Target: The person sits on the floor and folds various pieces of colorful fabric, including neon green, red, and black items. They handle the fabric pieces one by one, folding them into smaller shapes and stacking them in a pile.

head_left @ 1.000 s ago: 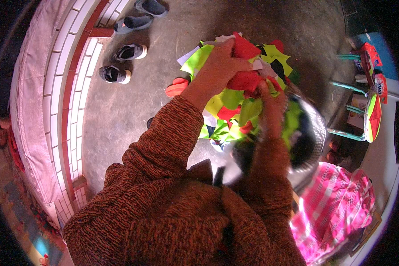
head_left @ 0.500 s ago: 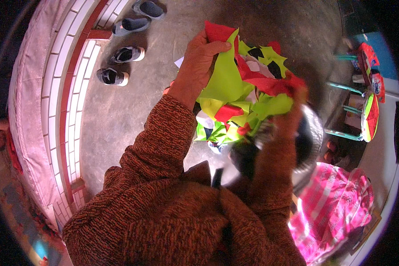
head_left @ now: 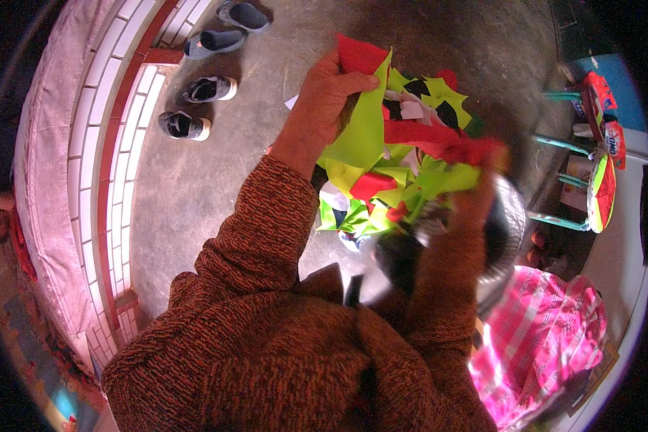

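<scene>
In my left hand (head_left: 327, 101), thumb pressed down, is the edge of a yellow-green piece of cloth (head_left: 363, 133) together with a red piece (head_left: 360, 54). A red cloth strip (head_left: 425, 138) stretches across to my right hand (head_left: 479, 180), whose fingers are blurred but appear closed on the strip's far end. Some yellow-green cloth hangs beside that hand. Beneath and between both hands lies a heap of cloth scraps (head_left: 371, 187) in yellow-green, red, white and black. What it rests on is hidden.
A shiny metal basin (head_left: 513, 223) stands behind my right forearm. Pink plaid cloth (head_left: 540, 338) lies at the lower right. Farther right is a stool with a colourful seat (head_left: 602, 191) and teal legs. Slippers (head_left: 214, 45) and shoes (head_left: 183, 125) line the tiled wall (head_left: 86, 122).
My right hand has moved slightly right and down, drawing the red strip straighter. My left hand keeps its hold, almost unmoved.
</scene>
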Motion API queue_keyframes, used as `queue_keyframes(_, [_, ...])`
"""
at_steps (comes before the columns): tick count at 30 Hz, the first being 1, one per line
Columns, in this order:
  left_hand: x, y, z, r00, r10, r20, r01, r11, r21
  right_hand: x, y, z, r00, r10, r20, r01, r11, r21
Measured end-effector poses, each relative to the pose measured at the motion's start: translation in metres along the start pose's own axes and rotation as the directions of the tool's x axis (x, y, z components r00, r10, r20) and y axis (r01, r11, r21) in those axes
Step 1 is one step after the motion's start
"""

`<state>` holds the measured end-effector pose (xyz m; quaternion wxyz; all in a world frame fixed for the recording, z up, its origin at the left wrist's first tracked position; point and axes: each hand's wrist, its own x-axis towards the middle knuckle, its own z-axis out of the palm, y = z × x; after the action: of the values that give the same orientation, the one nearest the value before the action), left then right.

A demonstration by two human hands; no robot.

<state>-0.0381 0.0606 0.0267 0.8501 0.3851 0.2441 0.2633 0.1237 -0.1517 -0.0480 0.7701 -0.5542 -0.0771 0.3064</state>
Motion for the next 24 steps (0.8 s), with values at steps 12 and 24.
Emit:
queue_keyframes(12, [0.003, -0.03, 0.006, 0.995, 0.037, 0.089, -0.062, 0.957, 0.285, -0.03, -0.011, 0.076, 0.943, 0.168, 0.287, -0.138, 0.983, -0.123])
queue_keyframes(24, [-0.001, -0.029, 0.016, 0.989, 0.08, 0.123, -0.134, 0.834, 0.536, -0.033, 0.0, 0.077, 0.951, 0.247, 0.189, -0.224, 0.965, -0.135])
